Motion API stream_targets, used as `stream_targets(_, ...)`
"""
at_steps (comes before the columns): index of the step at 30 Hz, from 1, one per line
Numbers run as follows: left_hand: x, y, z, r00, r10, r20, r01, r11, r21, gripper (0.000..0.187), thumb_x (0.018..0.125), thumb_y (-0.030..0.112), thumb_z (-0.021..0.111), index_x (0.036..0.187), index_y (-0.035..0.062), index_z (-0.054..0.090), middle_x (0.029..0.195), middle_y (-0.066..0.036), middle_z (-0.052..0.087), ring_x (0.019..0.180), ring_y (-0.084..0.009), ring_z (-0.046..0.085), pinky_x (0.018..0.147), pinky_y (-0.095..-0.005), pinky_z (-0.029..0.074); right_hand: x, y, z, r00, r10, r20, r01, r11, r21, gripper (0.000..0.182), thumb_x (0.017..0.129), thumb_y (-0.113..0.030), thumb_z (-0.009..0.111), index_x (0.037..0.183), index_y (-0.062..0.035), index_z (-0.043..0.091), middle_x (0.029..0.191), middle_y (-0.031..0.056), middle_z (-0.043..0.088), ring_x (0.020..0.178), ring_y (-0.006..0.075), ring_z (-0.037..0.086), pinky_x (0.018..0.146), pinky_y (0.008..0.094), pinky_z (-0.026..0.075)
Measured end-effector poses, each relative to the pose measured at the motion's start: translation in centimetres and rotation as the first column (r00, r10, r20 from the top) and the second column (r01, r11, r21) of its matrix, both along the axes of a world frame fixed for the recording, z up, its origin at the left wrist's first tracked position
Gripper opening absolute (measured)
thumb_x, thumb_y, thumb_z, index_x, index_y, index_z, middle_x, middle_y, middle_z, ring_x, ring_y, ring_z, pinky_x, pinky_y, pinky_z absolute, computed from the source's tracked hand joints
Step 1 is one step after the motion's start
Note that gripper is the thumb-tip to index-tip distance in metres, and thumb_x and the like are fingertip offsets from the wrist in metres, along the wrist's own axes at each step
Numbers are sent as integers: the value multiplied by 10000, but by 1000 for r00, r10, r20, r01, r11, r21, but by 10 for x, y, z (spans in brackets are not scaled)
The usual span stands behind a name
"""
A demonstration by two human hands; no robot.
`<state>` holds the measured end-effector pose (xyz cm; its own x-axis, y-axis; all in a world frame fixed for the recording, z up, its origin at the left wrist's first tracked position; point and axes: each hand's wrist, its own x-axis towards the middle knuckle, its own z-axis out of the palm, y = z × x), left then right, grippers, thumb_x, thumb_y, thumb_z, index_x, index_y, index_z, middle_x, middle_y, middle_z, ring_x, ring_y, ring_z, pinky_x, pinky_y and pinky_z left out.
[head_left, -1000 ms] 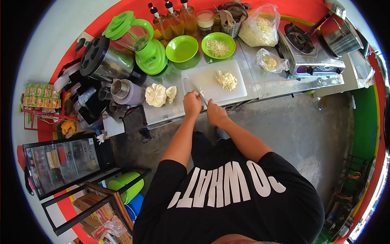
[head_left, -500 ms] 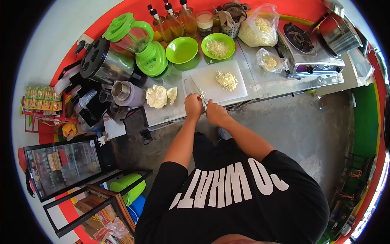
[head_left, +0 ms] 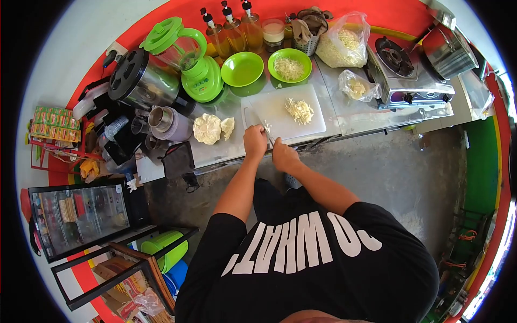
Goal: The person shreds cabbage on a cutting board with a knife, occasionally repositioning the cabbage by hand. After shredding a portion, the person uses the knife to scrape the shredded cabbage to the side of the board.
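My right hand [head_left: 284, 155] is closed round the handle of a knife [head_left: 266, 129], low at the front edge of the white cutting board [head_left: 258, 99]. The thin blade slants up and left over the board. Beside it, my left hand [head_left: 255, 141] is curled at the board's front left edge, close to the blade; what its fingers hold, if anything, is hidden. A few pale bits lie by the blade. Further right on the board sits a heap of pale shredded vegetable [head_left: 299, 110]. To the left, on the counter, rests a cut piece of cabbage [head_left: 208, 128] with a smaller chunk [head_left: 227, 128].
Behind the board stand an empty green bowl [head_left: 242, 69] and a green bowl of shreds [head_left: 290, 64]. A green blender [head_left: 202, 81] and a lilac container [head_left: 175, 126] are at left. Bagged shreds [head_left: 344, 48], a small bag [head_left: 357, 86] and a gas stove [head_left: 404, 70] are at right.
The right hand with the knife has shifted slightly down and toward me. The left hand stays almost in place, and the view has tilted a little.
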<state>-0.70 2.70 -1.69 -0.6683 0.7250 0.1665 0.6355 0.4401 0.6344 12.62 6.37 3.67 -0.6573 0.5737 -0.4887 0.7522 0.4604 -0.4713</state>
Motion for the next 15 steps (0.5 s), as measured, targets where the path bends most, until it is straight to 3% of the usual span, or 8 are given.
stream_targets(2, 0, -1, 1, 998, 21, 61, -23, 999, 28, 42, 778, 23, 648, 777, 4, 686, 788, -219, 679, 764, -419, 668, 693, -486, 536, 1, -1, -1, 999, -35, -10, 35, 999, -27, 283, 894, -62, 547, 1124, 70, 450, 1075, 374, 660, 1042, 508, 666, 915, 543, 530)
stream_targets(4, 3, -6, -2, 991, 42, 128, -48, 998, 46, 50, 783, 23, 638, 777, 2, 683, 794, -227, 672, 768, -427, 663, 695, -503, 530, -5, 6, -1, 1000, -19, -19, 18, 1000, -23, 277, 897, -64, 544, 1123, 66, 450, 1083, 376, 658, 1040, 509, 666, 916, 547, 529)
stream_targets(9, 2, -5, -6, 1000, 16, -2, -16, 999, 50, 49, 789, 32, 651, 785, 13, 695, 821, -230, 662, 788, -426, 654, 712, -495, 534, -4, 6, 8, 999, -20, -40, 18, 999, -49, 280, 905, -71, 545, 1131, 65, 452, 1094, 376, 655, 1039, 510, 667, 923, 558, 523)
stream_targets(15, 8, -8, 2, 1000, -5, -18, 5, 1000, 23, 86, 801, 32, 630, 799, 3, 710, 861, -228, 660, 807, -425, 651, 732, -500, 533, -2, 7, -1, 998, -25, -61, 22, 999, -49, 326, 910, -91, 551, 1164, 87, 451, 1081, 372, 656, 1069, 512, 654, 937, 550, 515)
